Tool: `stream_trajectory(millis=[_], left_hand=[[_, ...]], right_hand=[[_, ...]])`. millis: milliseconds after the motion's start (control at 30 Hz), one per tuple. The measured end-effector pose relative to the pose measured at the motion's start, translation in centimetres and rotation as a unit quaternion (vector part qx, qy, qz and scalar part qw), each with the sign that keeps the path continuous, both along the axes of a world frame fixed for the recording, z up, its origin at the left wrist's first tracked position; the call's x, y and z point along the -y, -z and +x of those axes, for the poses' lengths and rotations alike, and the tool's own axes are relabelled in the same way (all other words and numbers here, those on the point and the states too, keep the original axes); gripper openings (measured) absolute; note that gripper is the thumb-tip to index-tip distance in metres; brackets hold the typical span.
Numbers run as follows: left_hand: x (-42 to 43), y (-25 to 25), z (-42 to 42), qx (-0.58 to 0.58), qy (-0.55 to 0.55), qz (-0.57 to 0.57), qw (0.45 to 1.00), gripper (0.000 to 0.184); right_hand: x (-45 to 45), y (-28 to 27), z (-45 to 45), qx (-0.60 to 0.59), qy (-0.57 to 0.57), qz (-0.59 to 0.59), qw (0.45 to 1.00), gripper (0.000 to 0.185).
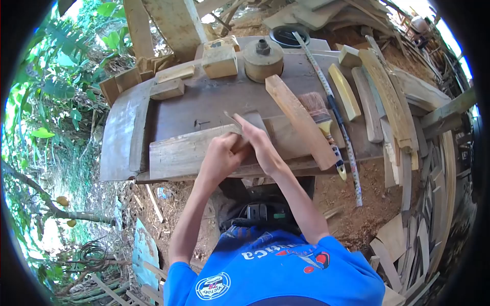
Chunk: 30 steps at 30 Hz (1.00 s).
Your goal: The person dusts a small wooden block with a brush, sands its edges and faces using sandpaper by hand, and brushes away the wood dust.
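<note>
My left hand is closed over the near side of a wide wooden board on the workbench; what its fingers hold is hidden. Against it lies my right hand, its fingers stretched up and to the left, beside a thin pointed piece that sticks out past the fingertips. Beyond the hands a small metal piece rests on the bench. A long wood block slants to the right of my right hand, next to a paintbrush with a striped handle.
A round block with a bolt, a square wood block and a dark bowl stand along the workbench's far side. A measuring stick and curved wood strips lie right. Scrap wood covers the ground at right.
</note>
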<state>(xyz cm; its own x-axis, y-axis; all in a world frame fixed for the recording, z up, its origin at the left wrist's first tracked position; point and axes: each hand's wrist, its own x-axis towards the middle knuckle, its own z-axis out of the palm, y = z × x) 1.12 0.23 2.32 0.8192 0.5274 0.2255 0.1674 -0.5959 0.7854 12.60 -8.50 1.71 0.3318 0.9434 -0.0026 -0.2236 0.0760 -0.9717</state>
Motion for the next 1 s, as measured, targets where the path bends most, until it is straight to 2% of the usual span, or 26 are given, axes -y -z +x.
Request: stream_trajectory(millis=[100, 133, 233, 267, 400, 500, 533, 633, 667, 767, 800, 900, 933, 1000], left_hand=[[-0.1, -1.6, 0.0, -0.061, 0.001, -0.037, 0.997, 0.016], [-0.3, -1.2, 0.0, -0.045, 0.015, 0.012, 0.999, 0.016], [-0.5, -0.5, 0.0, -0.033, 0.033, -0.010, 0.999, 0.017], [-0.2, -0.2, 0.1, -0.002, 0.022, -0.016, 1.000, 0.017], [-0.8, -1.0, 0.0, -0.078, 0.018, -0.002, 0.997, 0.018], [-0.7, -1.0, 0.2, -0.069, 0.046, 0.031, 0.996, 0.017], [-0.5, -0.3, 0.4, -0.006, 0.045, -0.004, 0.999, 0.017], [-0.3, -0.6, 0.3, -0.058, 0.021, -0.001, 0.998, 0.017], [-0.4, -0.7, 0.2, -0.046, 0.020, 0.036, 0.998, 0.016], [-0.1, -0.3, 0.3, -0.021, -0.003, 0.031, 0.999, 0.016], [0.3, 0.0, 0.4, -0.012, -0.002, 0.051, 0.999, 0.014], [0.4, 0.6, 0.4, 0.017, -0.006, 0.056, 0.998, 0.013], [1.0, -0.3, 0.4, -0.059, -0.036, 0.052, 0.996, 0.018], [1.0, 0.1, 0.3, -0.025, -0.061, 0.035, 0.997, 0.020]], right_hand=[[2.9, 0.0, -2.2, 0.055, 0.079, -0.002, 0.995, 0.082], [3.9, 0.1, -2.9, 0.067, 0.085, 0.015, 0.994, 0.080], [1.3, 0.0, -1.3, 0.056, 0.032, 0.022, 0.998, 0.080], [0.0, -0.2, -0.5, -0.040, 0.006, 0.029, 0.999, 0.080], [3.9, 0.6, -2.9, 0.100, 0.093, 0.039, 0.990, 0.077], [1.7, 0.3, -0.8, 0.080, 0.036, 0.006, 0.996, 0.073], [0.3, 0.1, 0.1, 0.039, 0.014, -0.006, 0.999, 0.071], [2.6, -0.3, -2.0, 0.136, 0.078, -0.010, 0.988, 0.072], [1.8, -0.3, -1.5, 0.128, 0.069, 0.013, 0.989, 0.071], [1.8, 1.0, -1.7, 0.077, 0.075, 0.037, 0.993, 0.070], [0.4, 0.3, -0.7, 0.017, 0.061, 0.036, 0.997, 0.066], [0.7, -0.2, -1.1, 0.149, 0.063, -0.007, 0.987, 0.058], [1.3, 0.2, -1.5, 0.131, 0.110, 0.000, 0.985, 0.049], [3.7, 0.1, -1.7, 0.127, 0.119, -0.058, 0.983, 0.045]])
